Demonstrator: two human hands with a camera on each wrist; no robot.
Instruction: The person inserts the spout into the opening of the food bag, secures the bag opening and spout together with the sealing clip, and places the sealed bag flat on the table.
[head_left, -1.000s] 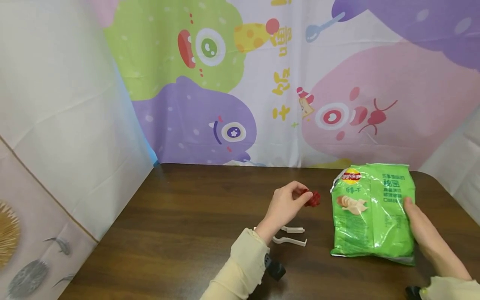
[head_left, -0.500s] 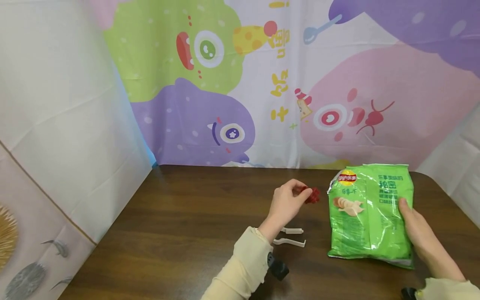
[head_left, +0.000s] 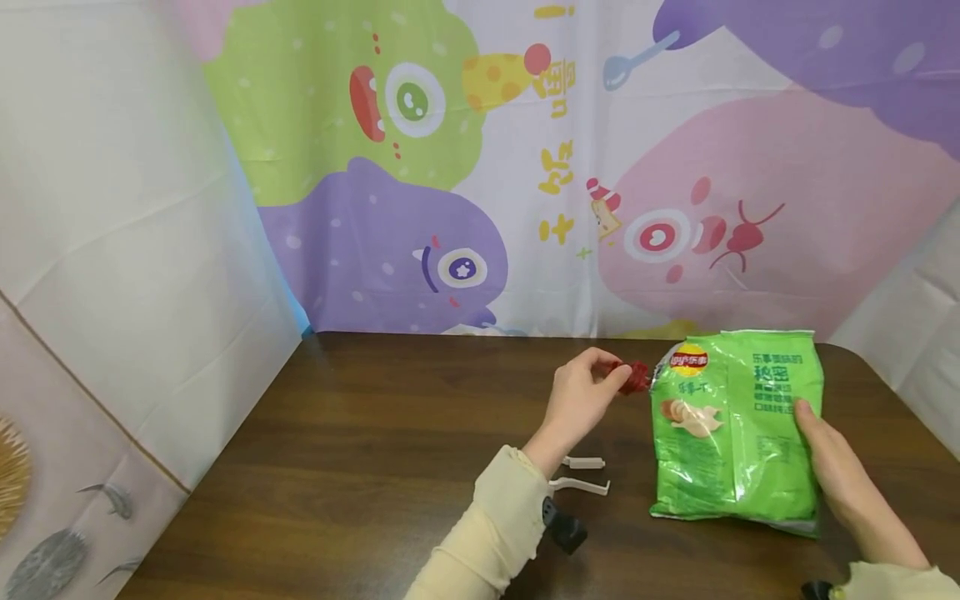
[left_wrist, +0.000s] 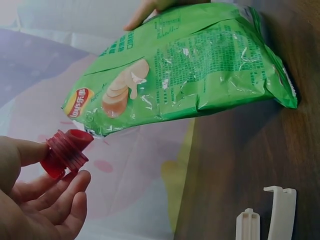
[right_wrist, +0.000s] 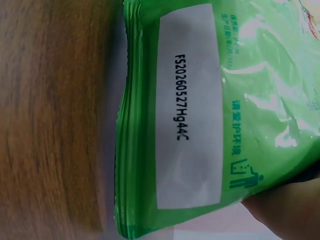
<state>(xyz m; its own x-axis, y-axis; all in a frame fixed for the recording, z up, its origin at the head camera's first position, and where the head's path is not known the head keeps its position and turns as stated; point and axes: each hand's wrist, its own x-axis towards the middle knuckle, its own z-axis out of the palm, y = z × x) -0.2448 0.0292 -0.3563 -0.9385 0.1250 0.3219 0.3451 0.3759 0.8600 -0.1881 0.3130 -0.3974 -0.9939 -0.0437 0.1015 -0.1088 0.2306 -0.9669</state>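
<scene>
Head view first: the gap just closed. A second ago the red threaded piece [head_left: 633, 377] had a strip of bare bench [head_left: 337, 467] between it and the green chip bag [head_left: 735, 433]. Now it's right up at the bag's upper-left corner, and the bag itself has come slightly left to meet it.

Left hand [head_left: 581, 400] has its fingers pinched on the red piece, slanted mouth facing that crinkled, silvery corner. On the left wrist cam they look touching or as good as, but I can't tell if any of it has gone inside. Right hand [head_left: 843, 471] grips the bag's right edge, thumb across the front; the other fingers are hidden, so no clue how they sit.

My read: carrying the two together is basically done, and it's now about lining up mouth and corner. No sign yet that they're joined.

The white plastic strips [left_wrist: 283, 215] haven't budged, lying near the left forearm, and neither hand is on them.
</scene>
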